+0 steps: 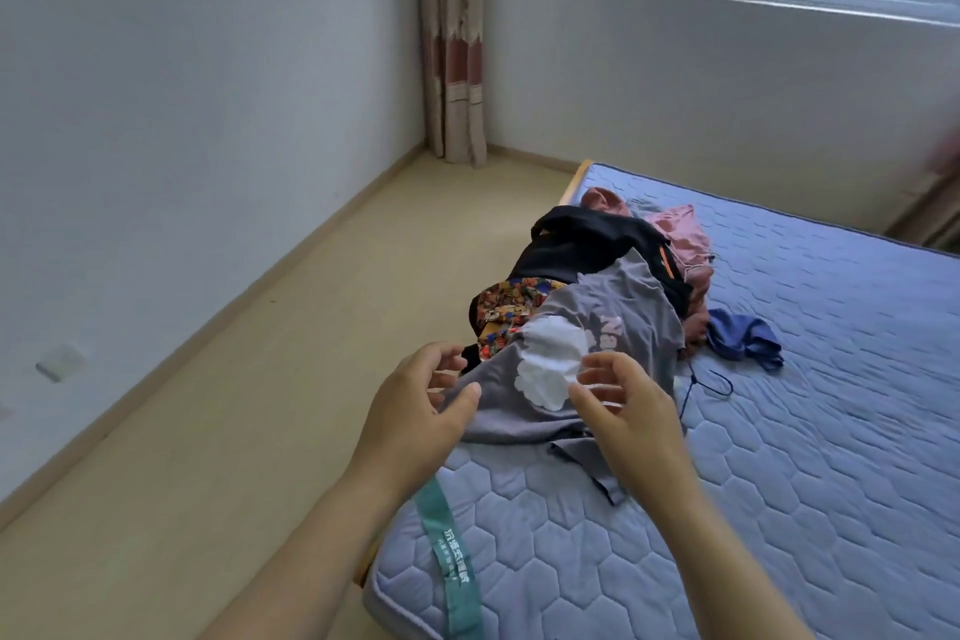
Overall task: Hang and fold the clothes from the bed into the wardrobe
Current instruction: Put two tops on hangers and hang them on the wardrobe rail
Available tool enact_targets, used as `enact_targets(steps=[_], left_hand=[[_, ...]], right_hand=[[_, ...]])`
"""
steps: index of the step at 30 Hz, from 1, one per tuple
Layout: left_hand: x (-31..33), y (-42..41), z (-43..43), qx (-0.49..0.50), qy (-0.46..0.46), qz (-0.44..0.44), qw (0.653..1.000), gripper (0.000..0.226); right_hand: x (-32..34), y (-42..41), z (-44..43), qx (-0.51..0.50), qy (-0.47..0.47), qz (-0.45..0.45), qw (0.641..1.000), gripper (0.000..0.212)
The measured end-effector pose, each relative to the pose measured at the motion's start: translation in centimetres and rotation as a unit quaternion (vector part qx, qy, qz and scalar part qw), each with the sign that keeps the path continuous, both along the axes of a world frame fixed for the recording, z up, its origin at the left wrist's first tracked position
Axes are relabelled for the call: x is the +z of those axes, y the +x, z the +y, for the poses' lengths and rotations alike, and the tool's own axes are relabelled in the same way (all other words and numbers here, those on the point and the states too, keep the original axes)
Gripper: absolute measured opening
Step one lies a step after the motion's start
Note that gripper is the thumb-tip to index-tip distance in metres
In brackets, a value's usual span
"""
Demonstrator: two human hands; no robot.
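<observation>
Now the grey T-shirt (613, 307) lies on top of a heap of clothes near the edge of the bed (779, 457), its white print facing up. The left hand (421, 405) has its fingers half curled and pinches the shirt's near edge between thumb and fingers. The right hand (623, 411) hovers at the white print with bent, blurred fingers; whether it grips cloth I cannot tell. Under the shirt sit a floral garment (509, 307), a black garment (587, 244) and a pink garment (680, 234). A blue garment (743, 335) and a dark hanger (711, 382) lie just beside the heap.
</observation>
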State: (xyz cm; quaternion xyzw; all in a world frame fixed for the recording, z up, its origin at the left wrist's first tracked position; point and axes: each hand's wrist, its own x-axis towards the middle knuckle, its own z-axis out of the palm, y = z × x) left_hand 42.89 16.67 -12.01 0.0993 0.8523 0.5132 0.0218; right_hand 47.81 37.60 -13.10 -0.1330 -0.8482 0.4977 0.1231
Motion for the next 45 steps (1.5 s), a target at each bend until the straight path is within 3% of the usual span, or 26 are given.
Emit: enact_targets(steps=[9, 25, 36, 45], left_hand=[[0.1, -6.5, -6.5, -0.117, -0.001, 0.012, 0.993, 0.03], [-0.2, -24.5, -3.7, -0.256, -0.059, 0.027, 0.964, 0.028], [-2.3, -38.1, -1.9, -0.416, -0.028, 0.009, 0.909, 0.028], [-0.9, -48.6, 0.0, -0.49, -0.018, 0.025, 0.871, 0.028]], right_hand=[[-0.6, -1.5, -7.3, -0.108, 0.007, -0.025, 0.994, 0.023], [-2.7, -14.8, -6.8, -0.242, -0.05, -0.006, 0.969, 0.02], [-4.0, -23.0, -9.9, -0.393, -0.037, -0.018, 0.919, 0.018], [-2.2, -31.6, -12.6, -0.462, -0.032, -0.037, 0.886, 0.02]])
